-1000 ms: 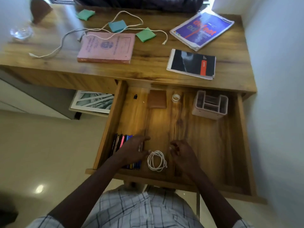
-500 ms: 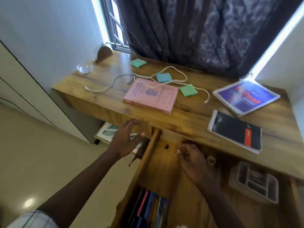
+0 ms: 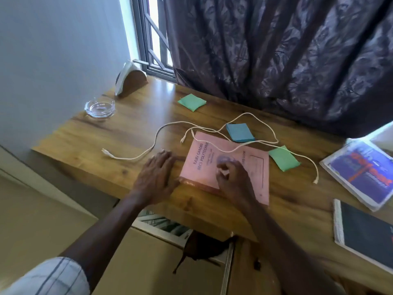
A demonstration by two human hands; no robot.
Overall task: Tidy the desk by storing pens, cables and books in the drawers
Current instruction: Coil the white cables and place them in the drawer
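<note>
A pink book [image 3: 204, 158] lies in the middle of the wooden desk [image 3: 127, 128]. My left hand [image 3: 156, 179] rests flat on the desk with straight fingers, touching the book's left edge. On the book's cover sits my right hand [image 3: 232, 177], fingers curled, with nothing seen in them. Two white cables [image 3: 136, 157] [image 3: 306, 158] trail loosely across the desk and over the book's far end. A blue-covered book [image 3: 361, 171] and a black spiral notebook [image 3: 368, 233] lie at the right. The open drawer's side [image 3: 228, 262] shows at the bottom, its inside mostly hidden.
Green sticky pads [image 3: 192, 102] [image 3: 284, 157] and a blue one [image 3: 239, 132] lie among the cables. A glass dish [image 3: 100, 107] and a wooden holder [image 3: 130, 80] stand at the far left. A dark curtain [image 3: 276, 50] hangs behind. A framed picture [image 3: 163, 226] sits under the desk.
Both hands have left the drawer, where a coiled white cable stayed beside the pens, and risen to the desktop. The left now lies beside the pink book and the right on it.
</note>
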